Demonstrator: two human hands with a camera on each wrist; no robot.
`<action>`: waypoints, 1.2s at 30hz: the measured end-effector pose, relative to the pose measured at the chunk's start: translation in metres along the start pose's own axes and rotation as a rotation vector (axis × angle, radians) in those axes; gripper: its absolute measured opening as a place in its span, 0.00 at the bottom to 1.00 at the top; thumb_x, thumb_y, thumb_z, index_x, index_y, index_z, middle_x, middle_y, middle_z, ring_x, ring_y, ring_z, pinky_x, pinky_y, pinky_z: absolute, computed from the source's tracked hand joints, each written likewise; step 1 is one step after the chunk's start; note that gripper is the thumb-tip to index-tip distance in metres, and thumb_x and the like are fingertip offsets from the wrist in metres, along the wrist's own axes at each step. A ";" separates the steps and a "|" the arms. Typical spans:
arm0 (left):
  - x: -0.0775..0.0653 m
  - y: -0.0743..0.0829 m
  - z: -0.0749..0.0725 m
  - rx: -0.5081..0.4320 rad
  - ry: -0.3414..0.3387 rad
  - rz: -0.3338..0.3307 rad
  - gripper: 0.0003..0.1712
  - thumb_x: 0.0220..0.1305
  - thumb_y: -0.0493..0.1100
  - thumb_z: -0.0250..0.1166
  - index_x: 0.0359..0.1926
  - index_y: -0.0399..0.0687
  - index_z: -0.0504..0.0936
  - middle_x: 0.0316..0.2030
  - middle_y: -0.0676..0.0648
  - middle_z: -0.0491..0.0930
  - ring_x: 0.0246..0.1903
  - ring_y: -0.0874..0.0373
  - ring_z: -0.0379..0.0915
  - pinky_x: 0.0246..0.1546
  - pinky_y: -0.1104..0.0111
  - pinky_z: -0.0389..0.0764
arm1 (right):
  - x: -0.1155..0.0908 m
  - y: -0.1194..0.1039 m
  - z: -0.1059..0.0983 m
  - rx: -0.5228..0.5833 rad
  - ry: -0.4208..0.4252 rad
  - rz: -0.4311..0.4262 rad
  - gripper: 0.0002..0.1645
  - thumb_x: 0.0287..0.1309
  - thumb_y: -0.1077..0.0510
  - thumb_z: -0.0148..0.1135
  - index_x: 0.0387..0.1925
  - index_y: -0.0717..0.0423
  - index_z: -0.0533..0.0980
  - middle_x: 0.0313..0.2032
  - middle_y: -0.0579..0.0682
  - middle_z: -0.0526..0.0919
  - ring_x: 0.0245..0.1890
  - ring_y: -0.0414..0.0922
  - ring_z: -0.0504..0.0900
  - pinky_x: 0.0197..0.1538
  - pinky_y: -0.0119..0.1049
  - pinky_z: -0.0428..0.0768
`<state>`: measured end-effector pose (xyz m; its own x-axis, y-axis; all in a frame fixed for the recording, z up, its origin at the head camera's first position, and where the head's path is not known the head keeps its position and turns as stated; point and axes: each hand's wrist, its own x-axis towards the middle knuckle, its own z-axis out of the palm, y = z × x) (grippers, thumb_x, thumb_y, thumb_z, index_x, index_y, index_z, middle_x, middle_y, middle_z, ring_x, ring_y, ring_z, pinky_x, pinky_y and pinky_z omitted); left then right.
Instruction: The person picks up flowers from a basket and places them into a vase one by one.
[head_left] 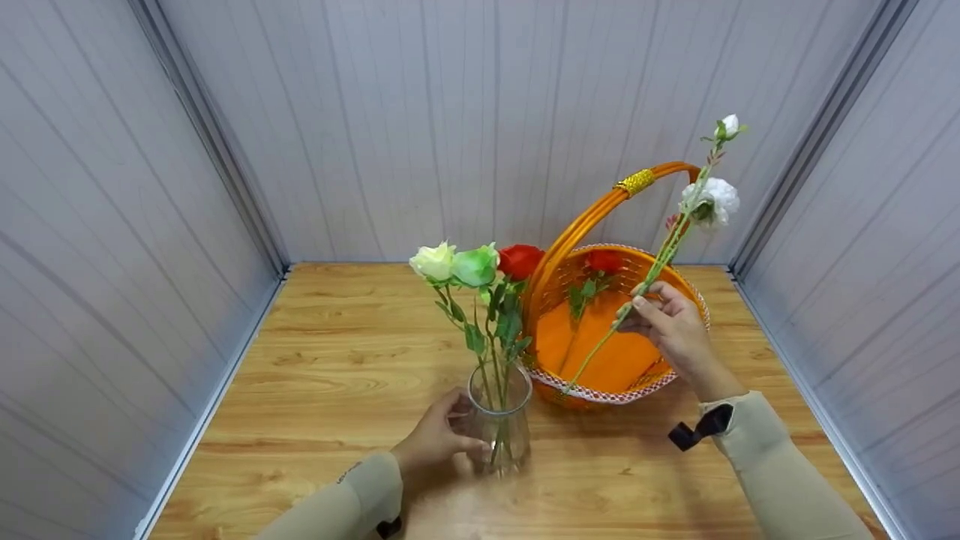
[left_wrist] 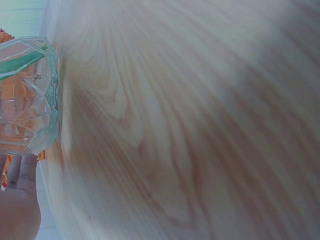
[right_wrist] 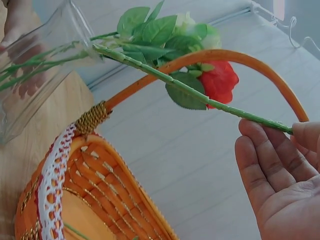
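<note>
My right hand [head_left: 675, 322] pinches the green stem [right_wrist: 200, 95] of an artificial white flower [head_left: 712, 201], which has one full bloom and a bud at its tip. The stem slants up to the right above the basket, its lower end near the basket's front-left rim. On the table, my left hand [head_left: 439, 439] holds a clear glass vase [head_left: 519, 431] from the left, thumb in front and fingers behind. In the vase stand a pale yellow rose [head_left: 433, 262], a green-tinted rose [head_left: 475, 266] and a red rose [head_left: 519, 262].
An orange woven basket [head_left: 619, 397] with a tall arched handle [head_left: 585, 221] and lace-trimmed rim stands just right of the vase. Inside it lies another red rose [head_left: 604, 260]. Pale panel walls [head_left: 360, 135] enclose the wooden table [head_left: 322, 360] at the back and sides.
</note>
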<state>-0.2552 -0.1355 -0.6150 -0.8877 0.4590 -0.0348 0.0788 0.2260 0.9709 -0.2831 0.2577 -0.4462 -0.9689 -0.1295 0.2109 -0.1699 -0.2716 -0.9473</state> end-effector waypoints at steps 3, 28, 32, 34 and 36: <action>0.000 0.001 0.000 0.003 0.004 0.005 0.40 0.51 0.38 0.86 0.64 0.47 0.77 0.59 0.43 0.82 0.64 0.41 0.78 0.74 0.40 0.76 | 0.001 -0.004 0.006 -0.004 -0.014 -0.008 0.06 0.83 0.64 0.52 0.50 0.55 0.76 0.37 0.50 0.92 0.37 0.45 0.93 0.48 0.39 0.94; -0.001 0.001 -0.001 0.042 0.002 0.044 0.39 0.53 0.39 0.86 0.63 0.44 0.77 0.59 0.44 0.82 0.65 0.44 0.77 0.76 0.41 0.75 | 0.011 -0.005 0.058 -0.004 -0.122 -0.071 0.08 0.82 0.68 0.52 0.49 0.58 0.77 0.38 0.51 0.91 0.38 0.45 0.93 0.48 0.40 0.94; 0.000 -0.001 0.000 0.039 0.001 0.024 0.39 0.53 0.39 0.86 0.64 0.46 0.77 0.60 0.44 0.82 0.66 0.42 0.77 0.76 0.40 0.74 | 0.010 -0.002 0.067 -0.055 -0.143 -0.083 0.05 0.81 0.67 0.54 0.50 0.62 0.76 0.38 0.50 0.92 0.39 0.45 0.93 0.49 0.40 0.94; 0.000 -0.001 0.000 0.040 0.001 0.016 0.39 0.52 0.40 0.86 0.64 0.48 0.77 0.60 0.44 0.82 0.66 0.41 0.77 0.76 0.40 0.74 | 0.009 0.000 0.070 -0.086 -0.151 -0.087 0.05 0.81 0.67 0.55 0.49 0.62 0.77 0.38 0.52 0.92 0.39 0.45 0.93 0.49 0.41 0.94; 0.000 -0.001 -0.001 0.041 0.003 0.010 0.39 0.52 0.40 0.86 0.64 0.48 0.77 0.60 0.44 0.82 0.67 0.41 0.77 0.76 0.40 0.74 | 0.008 0.002 0.074 -0.120 -0.162 -0.095 0.05 0.80 0.67 0.56 0.49 0.60 0.78 0.39 0.53 0.92 0.38 0.45 0.93 0.49 0.42 0.94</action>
<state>-0.2553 -0.1363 -0.6155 -0.8881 0.4591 -0.0242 0.1066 0.2568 0.9606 -0.2779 0.1855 -0.4281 -0.9075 -0.2627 0.3278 -0.2889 -0.1762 -0.9410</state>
